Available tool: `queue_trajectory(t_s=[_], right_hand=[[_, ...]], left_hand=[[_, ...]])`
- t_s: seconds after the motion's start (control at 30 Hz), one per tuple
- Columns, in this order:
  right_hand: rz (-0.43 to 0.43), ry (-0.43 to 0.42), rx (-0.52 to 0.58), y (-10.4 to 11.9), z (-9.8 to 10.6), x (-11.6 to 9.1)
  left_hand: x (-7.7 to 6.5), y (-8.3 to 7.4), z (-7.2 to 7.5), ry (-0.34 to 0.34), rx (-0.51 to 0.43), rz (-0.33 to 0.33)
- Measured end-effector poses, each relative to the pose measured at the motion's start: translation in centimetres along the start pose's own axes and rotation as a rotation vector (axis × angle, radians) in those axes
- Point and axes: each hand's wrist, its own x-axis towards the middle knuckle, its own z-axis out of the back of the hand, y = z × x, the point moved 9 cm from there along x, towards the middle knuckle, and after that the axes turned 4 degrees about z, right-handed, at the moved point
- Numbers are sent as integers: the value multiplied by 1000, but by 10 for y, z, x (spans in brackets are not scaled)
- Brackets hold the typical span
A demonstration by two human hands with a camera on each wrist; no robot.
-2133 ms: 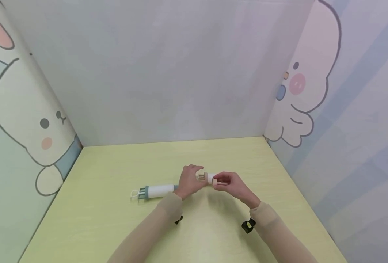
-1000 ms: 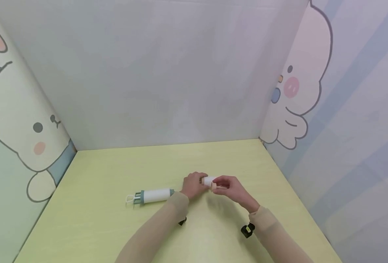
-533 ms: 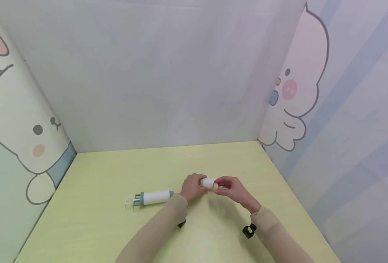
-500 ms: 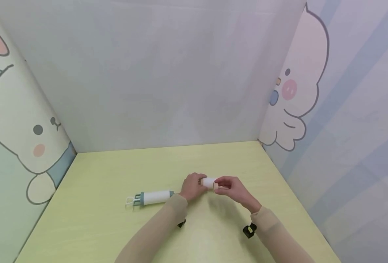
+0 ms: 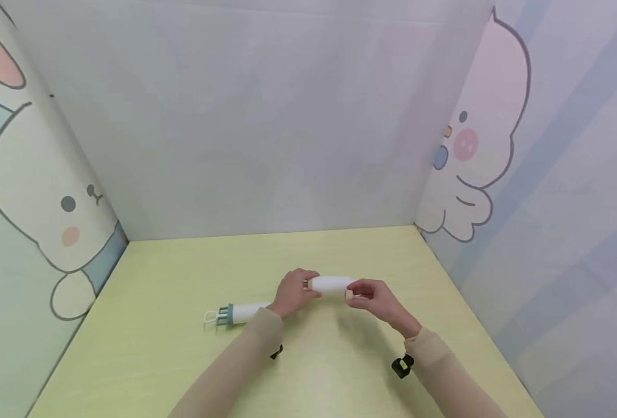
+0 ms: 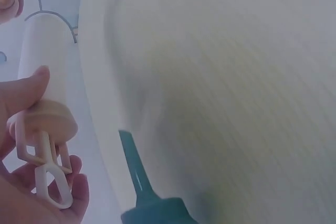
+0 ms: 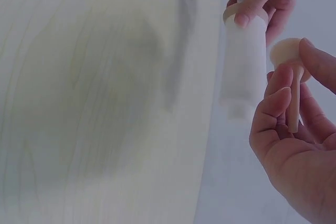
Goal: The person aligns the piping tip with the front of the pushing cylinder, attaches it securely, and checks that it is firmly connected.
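Observation:
My left hand [image 5: 291, 293] grips the beige collar end of a white plunger syringe [image 5: 331, 284], held above the table. In the left wrist view the thumb lies on the barrel [image 6: 44, 56], and the fingers are behind the white ring handle [image 6: 54, 186]. My right hand [image 5: 380, 297] pinches a beige nozzle [image 7: 286, 52], whose thin spout [image 7: 294, 103] points back toward the palm. Nozzle and barrel are apart in the right wrist view. A second syringe, teal and white [image 5: 247, 313], lies on the table, partly covered by my left hand.
The pale yellow tabletop [image 5: 193, 267] is closed in by a plain back wall [image 5: 266, 128] and side walls with cartoon animals. The second syringe's teal nozzle [image 6: 139, 177] points up under my left wrist. A black wrist camera [image 5: 402, 366] hangs below the right sleeve.
First the left hand closed over the syringe's handle end. Since half a second ago it has drawn the syringe left, away from the right hand, so more barrel shows. The right hand still pinches the nozzle.

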Motion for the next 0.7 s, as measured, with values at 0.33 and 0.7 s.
queue_trajectory(t_s=[0.33, 0.7], right_hand=[[12, 10, 4, 25, 6, -7], [-12, 3, 5, 4, 6, -2]], left_hand=[[-23, 3, 24, -12, -24, -40], [-42, 3, 35, -17, -20, -47]])
